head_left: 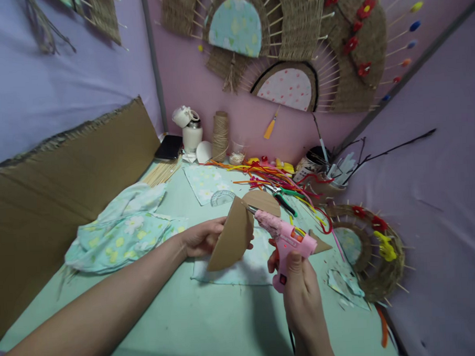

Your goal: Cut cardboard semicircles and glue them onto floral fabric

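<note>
My left hand (205,237) grips a half-round piece of cardboard (233,238), tilted up above the table; most of its fingers are hidden behind the piece. In my right hand (299,280) is a pink hot glue gun (283,236). Its metal nozzle points at the upper right edge of the cardboard; whether the two touch I cannot tell. Below the cardboard lies a pale floral cloth (249,269) on the table. Another rounded cardboard piece (262,200) rests just behind the nozzle.
Green-handled pliers (285,197), a clear protractor (221,197) and coloured pipe cleaners (256,172) lie behind my hands. Bunched floral fabric (125,230) is at left before a cardboard panel (73,190). A twine spool (220,137) stands at the back, a woven half-round decoration (377,266) at right.
</note>
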{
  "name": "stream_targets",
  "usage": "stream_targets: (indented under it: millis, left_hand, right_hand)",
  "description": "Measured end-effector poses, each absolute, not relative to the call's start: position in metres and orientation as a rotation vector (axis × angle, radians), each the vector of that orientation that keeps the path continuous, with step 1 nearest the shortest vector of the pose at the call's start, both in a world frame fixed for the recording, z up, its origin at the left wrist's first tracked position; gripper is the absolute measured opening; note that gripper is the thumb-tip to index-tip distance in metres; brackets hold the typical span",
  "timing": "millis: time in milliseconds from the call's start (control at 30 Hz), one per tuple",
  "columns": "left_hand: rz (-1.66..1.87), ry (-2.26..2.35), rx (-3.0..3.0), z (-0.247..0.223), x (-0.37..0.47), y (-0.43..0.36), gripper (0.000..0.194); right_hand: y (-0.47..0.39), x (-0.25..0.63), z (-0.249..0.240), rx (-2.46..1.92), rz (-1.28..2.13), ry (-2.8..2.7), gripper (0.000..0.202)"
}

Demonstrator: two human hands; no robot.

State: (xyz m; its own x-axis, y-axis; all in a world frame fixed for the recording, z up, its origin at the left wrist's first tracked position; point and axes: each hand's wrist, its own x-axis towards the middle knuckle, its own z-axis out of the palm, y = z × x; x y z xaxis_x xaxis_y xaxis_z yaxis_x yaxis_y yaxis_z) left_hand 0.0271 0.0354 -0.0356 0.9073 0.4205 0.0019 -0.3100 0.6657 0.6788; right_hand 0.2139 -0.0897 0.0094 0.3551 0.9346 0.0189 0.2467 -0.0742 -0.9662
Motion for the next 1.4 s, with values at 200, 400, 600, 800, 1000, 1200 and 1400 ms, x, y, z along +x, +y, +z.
stream_targets:
  millis: [200, 400, 600, 800, 1000, 1200, 1400]
  left_hand:
    - [0.455, 0.157, 0.724, -0.036, 0.028, 0.037, 0.069]
    - [0.491, 0.156, 0.717, -0.035, 0.029, 0.037, 0.067]
    - [0.510, 0.139, 0.698, -0.037, 0.029, 0.038, 0.064]
    - [0.502, 0.144, 0.690, -0.037, 0.029, 0.039, 0.062]
    - [0.495, 0.127, 0.683, -0.035, 0.030, 0.039, 0.063]
    - [0.508, 0.131, 0.687, -0.035, 0.030, 0.039, 0.063]
    - [0.520, 0.108, 0.691, -0.033, 0.030, 0.039, 0.063]
  right_hand:
    - [-0.089, 0.216, 0.008, -1.575, 0.819, -1.084, 0.063]
    - [-0.088, 0.223, -0.003, -1.586, 0.931, -1.028, 0.067]
    - [-0.087, 0.223, -0.004, -1.550, 0.979, -1.000, 0.071]
    - [-0.089, 0.225, -0.003, -1.565, 0.990, -1.042, 0.072]
    - [-0.091, 0.220, 0.000, -1.615, 0.903, -0.965, 0.074]
    - [-0.093, 0.215, 0.005, -1.659, 0.853, -0.949, 0.074]
    - [-0.093, 0.215, 0.007, -1.682, 0.827, -0.966, 0.069]
